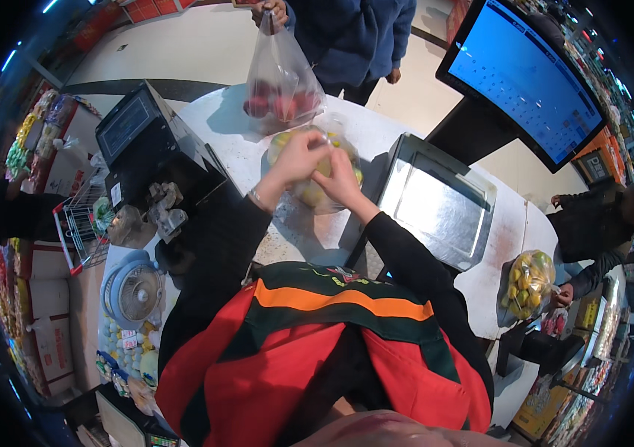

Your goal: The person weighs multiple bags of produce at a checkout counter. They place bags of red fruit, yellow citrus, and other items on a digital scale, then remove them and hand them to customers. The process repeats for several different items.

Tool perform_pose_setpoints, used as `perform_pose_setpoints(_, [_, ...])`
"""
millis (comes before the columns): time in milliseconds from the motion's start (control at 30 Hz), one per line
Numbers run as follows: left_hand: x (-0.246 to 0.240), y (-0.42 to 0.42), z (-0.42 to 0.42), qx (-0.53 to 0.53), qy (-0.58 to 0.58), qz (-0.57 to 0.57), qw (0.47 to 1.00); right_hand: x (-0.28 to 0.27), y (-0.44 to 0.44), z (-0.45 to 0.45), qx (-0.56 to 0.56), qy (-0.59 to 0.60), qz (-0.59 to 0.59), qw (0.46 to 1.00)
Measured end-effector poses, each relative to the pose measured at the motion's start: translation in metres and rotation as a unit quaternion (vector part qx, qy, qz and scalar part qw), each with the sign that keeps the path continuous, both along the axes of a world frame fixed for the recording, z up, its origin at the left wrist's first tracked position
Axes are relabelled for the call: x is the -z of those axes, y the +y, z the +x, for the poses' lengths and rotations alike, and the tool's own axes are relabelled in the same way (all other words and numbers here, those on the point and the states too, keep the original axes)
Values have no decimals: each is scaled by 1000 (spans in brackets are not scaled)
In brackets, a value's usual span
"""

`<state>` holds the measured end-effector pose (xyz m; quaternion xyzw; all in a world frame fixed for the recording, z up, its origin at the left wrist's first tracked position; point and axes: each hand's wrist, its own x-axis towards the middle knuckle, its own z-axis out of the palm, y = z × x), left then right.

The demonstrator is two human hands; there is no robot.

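Observation:
A clear plastic bag of yellow-green fruit (pixel 312 195) rests on the white counter (pixel 227 137) before me. Above it, my left hand (pixel 301 158) and my right hand (pixel 342 177) meet, fingertips pinched together on the bag's gathered top. The thin plastic between my fingers is hard to make out. Just beyond, another person's hand (pixel 276 12) holds up a clear bag of red fruit (pixel 284 103), its bottom at the counter's far side. To the right of my hands lies a weighing scale with a shiny metal platter (pixel 434 204).
A touchscreen monitor (pixel 523 78) rises behind the scale. On the left stand a black machine with a display (pixel 138 125), a blue fan (pixel 133 293) and a shopping cart (pixel 79 229). At right, another person's hand (pixel 563 295) grips a bag of yellow-green fruit (pixel 529 284).

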<state>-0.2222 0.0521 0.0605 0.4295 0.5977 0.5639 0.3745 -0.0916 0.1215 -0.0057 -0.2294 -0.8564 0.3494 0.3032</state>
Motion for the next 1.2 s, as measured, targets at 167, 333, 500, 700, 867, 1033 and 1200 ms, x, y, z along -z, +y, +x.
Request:
perform_pose_setpoints(167, [-28, -61, -6, 76, -117, -54, 989, -29, -14, 46, -50, 117, -397, 909])
perform_pose_setpoints(333, [-17, -72, 15, 144, -128, -82, 978, -69, -27, 71, -174, 64, -293, 938])
perform_pose_setpoints(500, [-7, -74, 41, 140, -350, -23, 926, -69, -33, 61, -231, -20, -142, 962])
perform_pose_setpoints(700, [-8, -75, 29, 136, -170, -143, 966, -58, -34, 49, -203, 113, -88, 969])
perform_pose_setpoints(867, [40, -61, -22, 169, -77, -161, 969, -18, -32, 47, -85, 183, 4, 979])
perform_pose_setpoints(1033, [123, -37, -94, -155, -297, -262, 905, 6, -32, 114, -192, -248, -21, 949])
perform_pose_setpoints(1200, [125, -31, -64, -76, -462, -150, 871, -5, -51, 147, -157, -235, -76, 956])
